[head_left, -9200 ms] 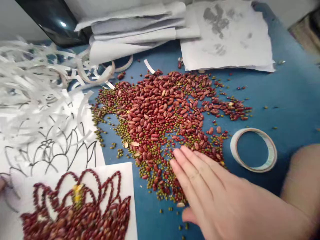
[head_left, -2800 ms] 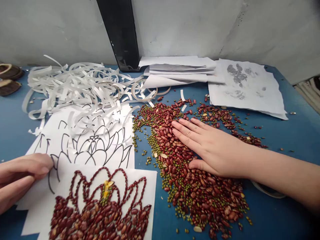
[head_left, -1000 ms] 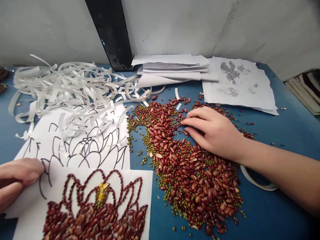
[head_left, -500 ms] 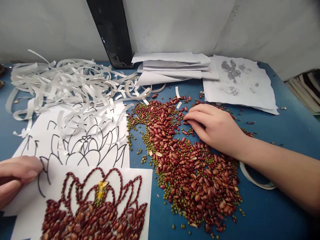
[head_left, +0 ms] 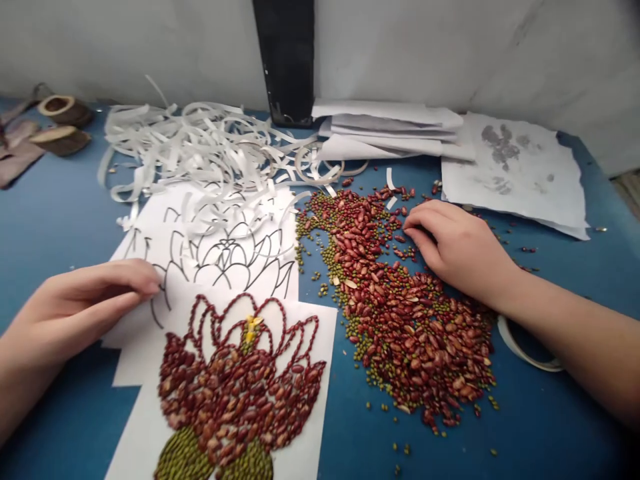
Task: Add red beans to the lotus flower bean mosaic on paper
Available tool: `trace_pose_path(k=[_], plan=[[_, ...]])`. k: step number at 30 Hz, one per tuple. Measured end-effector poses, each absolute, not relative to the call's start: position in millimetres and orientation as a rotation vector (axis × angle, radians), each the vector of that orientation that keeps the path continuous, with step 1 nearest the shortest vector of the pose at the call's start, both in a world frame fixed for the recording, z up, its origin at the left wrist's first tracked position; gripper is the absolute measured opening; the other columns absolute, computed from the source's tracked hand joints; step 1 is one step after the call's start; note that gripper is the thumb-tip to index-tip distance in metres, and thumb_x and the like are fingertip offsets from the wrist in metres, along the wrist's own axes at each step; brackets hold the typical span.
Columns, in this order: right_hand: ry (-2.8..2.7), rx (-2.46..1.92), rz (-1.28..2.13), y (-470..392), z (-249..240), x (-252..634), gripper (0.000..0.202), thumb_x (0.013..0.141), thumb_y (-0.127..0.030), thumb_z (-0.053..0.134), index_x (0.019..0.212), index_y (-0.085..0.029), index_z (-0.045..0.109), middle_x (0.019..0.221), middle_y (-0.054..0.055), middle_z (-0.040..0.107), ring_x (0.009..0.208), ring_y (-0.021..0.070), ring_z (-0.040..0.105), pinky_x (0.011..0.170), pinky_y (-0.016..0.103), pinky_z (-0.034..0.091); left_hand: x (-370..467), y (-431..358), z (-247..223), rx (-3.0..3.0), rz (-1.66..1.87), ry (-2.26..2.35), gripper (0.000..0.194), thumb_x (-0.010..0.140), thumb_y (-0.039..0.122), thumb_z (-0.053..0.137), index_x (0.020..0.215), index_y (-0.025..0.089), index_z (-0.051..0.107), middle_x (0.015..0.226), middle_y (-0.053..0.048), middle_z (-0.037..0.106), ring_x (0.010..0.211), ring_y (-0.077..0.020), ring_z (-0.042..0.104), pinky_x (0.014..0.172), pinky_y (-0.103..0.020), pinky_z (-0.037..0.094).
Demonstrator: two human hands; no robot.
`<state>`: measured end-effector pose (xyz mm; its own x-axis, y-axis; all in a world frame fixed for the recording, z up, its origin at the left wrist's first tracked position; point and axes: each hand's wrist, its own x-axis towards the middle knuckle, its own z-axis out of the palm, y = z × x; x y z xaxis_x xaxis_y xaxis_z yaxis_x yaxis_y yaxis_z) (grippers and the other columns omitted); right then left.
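A white sheet (head_left: 125,437) bears a flower of red beans (head_left: 240,393), with green beans at its base and a few yellow pieces in the centre. Over the left edge of the printed line drawing (head_left: 225,260) is my left hand (head_left: 107,300), its fingers pressed together; anything between the fingertips is too small to make out. My right hand (head_left: 455,247) reaches to the upper right of a spread pile of mixed red and green beans (head_left: 400,320). Its thumb and forefinger are close together at the beans, and what they hold, if anything, cannot be seen.
White paper strips (head_left: 200,143) lie tangled at the back. A dark upright panel (head_left: 287,60) leans on the wall beside folded papers (head_left: 390,130). A stained sheet (head_left: 515,173) is at the back right, wooden pieces (head_left: 65,110) at the back left, a tape ring (head_left: 525,350) under my right forearm.
The view has shifted left and down, so more of the bean flower, its green base and the wooden pieces show. More of my left hand is in view. My right hand keeps its place by the beans.
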<state>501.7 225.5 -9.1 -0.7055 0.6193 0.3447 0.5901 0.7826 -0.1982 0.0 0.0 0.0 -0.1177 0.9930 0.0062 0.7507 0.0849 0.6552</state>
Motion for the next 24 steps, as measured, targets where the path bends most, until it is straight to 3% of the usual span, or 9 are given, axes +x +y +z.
trace_pose_path(k=[3, 6, 9, 12, 18, 24], plan=[[-2.595, -0.972, 0.040, 226, 2, 501, 0.016, 0.103, -0.025, 0.053, 0.098, -0.022, 0.068, 0.095, 0.013, 0.078, 0.089, 0.0312, 0.074, 0.084, 0.046, 0.059, 15, 12, 8, 1.663, 0.760, 1.783, 0.010, 0.092, 0.030, 0.071, 0.085, 0.026, 0.076, 0.095, -0.004, 0.080, 0.090, -0.0213, 0.075, 0.087, -0.031, 0.063], [-2.635, -1.059, 0.017, 216, 23, 496, 0.018, 0.103, -0.028, 0.050, 0.099, -0.028, 0.067, 0.094, 0.012, 0.079, 0.086, 0.0318, 0.075, 0.081, 0.047, 0.059, 22, 17, 10, 1.737, 0.812, 1.592, 0.015, 0.096, 0.032, 0.068, 0.087, 0.022, 0.075, 0.089, -0.005, 0.077, 0.082, -0.0178, 0.069, 0.078, -0.028, 0.059], [-2.636, -1.051, 0.112, 188, 45, 486, 0.017, 0.103, -0.029, 0.054, 0.096, -0.030, 0.070, 0.095, 0.008, 0.081, 0.084, 0.0294, 0.076, 0.081, 0.046, 0.060, 30, 17, 12, 1.792, 0.788, 1.519, 0.017, 0.099, 0.029, 0.062, 0.089, 0.021, 0.072, 0.084, -0.002, 0.072, 0.077, -0.0142, 0.065, 0.072, -0.024, 0.054], [-2.550, -0.952, 0.206, 143, 57, 470, 0.012, 0.102, -0.027, 0.062, 0.097, -0.027, 0.074, 0.097, 0.004, 0.084, 0.084, 0.0244, 0.079, 0.080, 0.040, 0.063, 37, 15, 18, 1.843, 0.707, 1.566, 0.022, 0.103, 0.030, 0.054, 0.091, 0.021, 0.069, 0.083, -0.001, 0.071, 0.077, -0.0137, 0.062, 0.077, -0.025, 0.051], [-2.457, -0.911, 0.515, 51, 48, 426, 0.019, 0.101, -0.011, 0.064, 0.102, -0.023, 0.079, 0.100, 0.003, 0.085, 0.090, 0.0182, 0.082, 0.083, 0.029, 0.067, 34, 12, 23, 1.879, 0.663, 1.467, 0.025, 0.104, 0.030, 0.049, 0.090, 0.020, 0.067, 0.084, -0.002, 0.071, 0.079, -0.0148, 0.063, 0.076, -0.027, 0.050], [-2.446, -0.991, 0.425, 23, 34, 398, 0.019, 0.102, -0.009, 0.064, 0.104, -0.021, 0.079, 0.102, 0.006, 0.085, 0.095, 0.0204, 0.083, 0.090, 0.033, 0.069, 23, 10, 19, 1.868, 0.644, 1.350, 0.026, 0.105, 0.029, 0.048, 0.093, 0.020, 0.070, 0.088, -0.002, 0.073, 0.082, -0.0143, 0.064, 0.078, -0.025, 0.049]])
